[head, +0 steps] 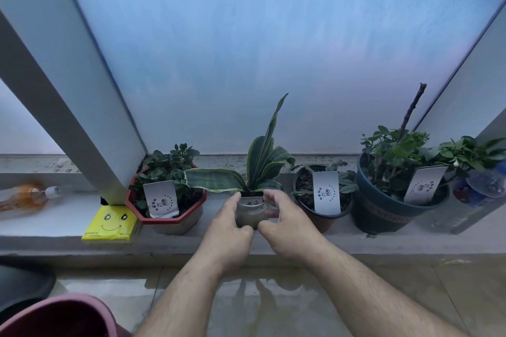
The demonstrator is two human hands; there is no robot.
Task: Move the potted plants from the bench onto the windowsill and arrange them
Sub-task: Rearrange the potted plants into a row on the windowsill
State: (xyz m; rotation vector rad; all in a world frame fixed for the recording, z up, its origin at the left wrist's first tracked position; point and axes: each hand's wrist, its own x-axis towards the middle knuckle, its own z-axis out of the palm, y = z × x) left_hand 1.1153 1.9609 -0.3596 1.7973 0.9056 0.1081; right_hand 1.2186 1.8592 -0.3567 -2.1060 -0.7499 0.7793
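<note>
Fingers, left: left hand curls round the left wall of the small pot; thumb up near the rim, fingers half spread and touching the wall.
Fingers, right: right hand cups the right wall; fingers bent at the rim, thumb low at the front. Both sets look closed on the pot, though whether they press firmly or rest lightly cannot be told.
Small pot: pale, glossy, round; stands on the windowsill between the red octagonal pot and the black pot, apart from each.
Plant: snake plant, stiff banded leaves; one lies out flat over the red pot's rim, one stands tall.
Handling, judged: light for two hands, but top-heavy; the smooth wall may be slippery. Leaves are stiff yet would crease or snap if pushed against the neighbours.
Where to hold, judged: low on the wall, both sides, under the leaves, as now; never by the foliage.
Neighbours: each of the red and black pots carries a white label card; the red pot's card stands at its front.
Further right: large dark pot with a bushy plant and a bare stick; beyond it a blue-patterned pot, partly cut off.
Further left: yellow smiley packet at the sill's front edge; orange bottle lying on its side.
Progress, judged: late; five pots on the sill, this one being seated or nudged into line.
</note>
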